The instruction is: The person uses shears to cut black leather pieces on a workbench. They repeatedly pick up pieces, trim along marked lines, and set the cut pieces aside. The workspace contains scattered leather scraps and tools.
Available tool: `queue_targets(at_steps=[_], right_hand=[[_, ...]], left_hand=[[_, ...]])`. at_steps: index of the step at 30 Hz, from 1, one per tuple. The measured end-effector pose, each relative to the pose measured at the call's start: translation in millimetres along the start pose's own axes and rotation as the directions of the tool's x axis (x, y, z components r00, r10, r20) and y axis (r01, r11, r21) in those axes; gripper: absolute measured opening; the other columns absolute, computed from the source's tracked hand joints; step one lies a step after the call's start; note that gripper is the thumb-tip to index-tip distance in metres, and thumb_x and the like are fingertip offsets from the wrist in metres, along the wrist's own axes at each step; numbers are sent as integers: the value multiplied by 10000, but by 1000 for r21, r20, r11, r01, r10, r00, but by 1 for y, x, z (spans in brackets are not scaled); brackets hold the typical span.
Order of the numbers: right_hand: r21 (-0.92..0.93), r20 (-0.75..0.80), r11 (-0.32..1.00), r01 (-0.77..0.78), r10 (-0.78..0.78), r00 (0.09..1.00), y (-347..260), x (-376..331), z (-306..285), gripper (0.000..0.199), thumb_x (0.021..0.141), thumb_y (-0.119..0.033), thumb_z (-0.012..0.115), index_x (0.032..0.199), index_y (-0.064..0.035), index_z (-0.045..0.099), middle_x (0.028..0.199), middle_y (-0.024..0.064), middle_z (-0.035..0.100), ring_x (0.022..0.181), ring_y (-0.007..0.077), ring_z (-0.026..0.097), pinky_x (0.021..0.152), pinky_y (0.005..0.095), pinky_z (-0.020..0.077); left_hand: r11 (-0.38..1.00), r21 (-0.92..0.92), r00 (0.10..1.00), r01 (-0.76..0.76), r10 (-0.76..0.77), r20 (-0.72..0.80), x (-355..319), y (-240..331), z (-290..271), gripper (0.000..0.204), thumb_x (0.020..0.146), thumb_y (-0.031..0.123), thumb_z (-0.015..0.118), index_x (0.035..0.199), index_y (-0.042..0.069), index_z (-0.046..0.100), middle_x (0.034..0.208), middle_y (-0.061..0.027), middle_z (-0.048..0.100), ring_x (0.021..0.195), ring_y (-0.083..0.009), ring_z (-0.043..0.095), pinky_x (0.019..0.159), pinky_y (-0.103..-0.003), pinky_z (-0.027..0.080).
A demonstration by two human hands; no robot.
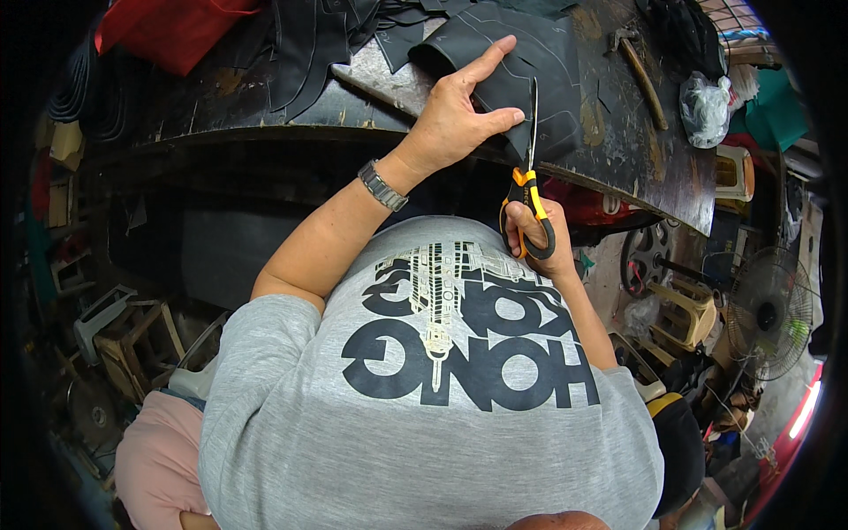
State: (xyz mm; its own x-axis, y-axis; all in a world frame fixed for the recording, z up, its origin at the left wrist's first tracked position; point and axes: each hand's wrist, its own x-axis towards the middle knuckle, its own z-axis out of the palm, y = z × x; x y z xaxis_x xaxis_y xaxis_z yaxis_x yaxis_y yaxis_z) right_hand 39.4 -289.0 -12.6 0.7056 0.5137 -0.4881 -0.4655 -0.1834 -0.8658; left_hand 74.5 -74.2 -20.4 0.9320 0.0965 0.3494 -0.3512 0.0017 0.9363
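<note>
Head cam looks straight down at a big dark, worn table (pixel 636 150) with a sheet of black rubbery or leathery material (pixel 521 66) lying on its near edge. Left hand (pixel 455 115) is spread flat on that sheet, fingers released and pressing it down, thumb just beside the blade. Right hand (pixel 534 234) has its fingers clenched through the loops of the orange-and-black scissors (pixel 528 168), blades pointing away into the sheet's edge. To cut well I'd say keep the sheet pinned taut close to the blades and take long, steady strokes. A hammer (pixel 640 62) and a clear plastic bag (pixel 704 106) sit further right. Can't tell how far the blades are apart, and the sheet's far end is lost among other black pieces.
</note>
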Motion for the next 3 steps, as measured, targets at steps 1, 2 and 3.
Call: queue_targets(at_steps=[1,2,3], right_hand=[[4,5,1000,7,-7,1000,0,0,0,266,900,-255,715,774,-46,609,605,4,542,451,65,502,403,201,399],[12,4,1000,8,-8,1000,0,-1,0,269,900,-265,716,780,-47,614,603,4,543,449,65,501,403,201,400],[21,4,1000,9,-9,1000,1,-1,0,273,901,-275,718,786,-48,619,602,4,544,448,65,500,403,200,400]], left_hand=[[1000,6,1000,1,-1,0,0,-1,-1,763,826,-1,735,1492,53,367,1310,-141,587,1099,-163,628,942,-281,538],[1000,12,1000,1,-1,1,0,-2,-1,762,826,-1,735,1492,54,367,1310,-141,587,1098,-163,629,942,-282,538],[1000,4,1000,8,-8,5,0,-3,-1,766,829,7,737,1495,64,363,1318,-146,584,1105,-170,631,948,-284,535]])
